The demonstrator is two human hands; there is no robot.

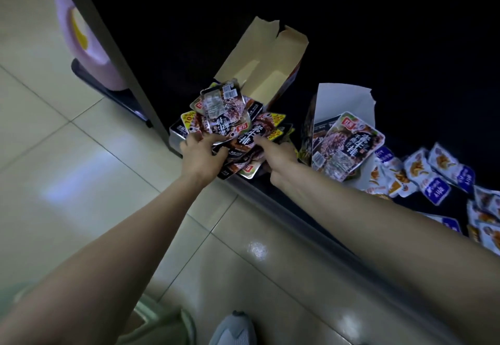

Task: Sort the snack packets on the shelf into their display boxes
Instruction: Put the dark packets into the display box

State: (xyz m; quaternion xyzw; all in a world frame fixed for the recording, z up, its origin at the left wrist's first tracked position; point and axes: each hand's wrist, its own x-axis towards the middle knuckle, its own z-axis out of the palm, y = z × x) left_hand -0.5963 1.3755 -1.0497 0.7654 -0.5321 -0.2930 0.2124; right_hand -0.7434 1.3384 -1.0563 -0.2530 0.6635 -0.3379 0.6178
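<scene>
A fanned bundle of dark snack packets (230,123) with meat pictures and white characters sits at the shelf's left end, held from both sides. My left hand (201,155) grips its left lower edge, thumb on top. My right hand (276,155) holds its right side, fingers under the packets. Behind the bundle stands an open brown display box (266,66) with raised flaps. To the right, a second display box (341,101) with a white flap has more dark packets (346,144) spilling out of it.
White and blue snack packets (430,174) lie scattered along the dark shelf to the right. The shelf's front edge (297,209) runs diagonally. A grey upright post (113,55) bounds the shelf on the left. Tiled floor (81,169) and my shoe (235,328) lie below.
</scene>
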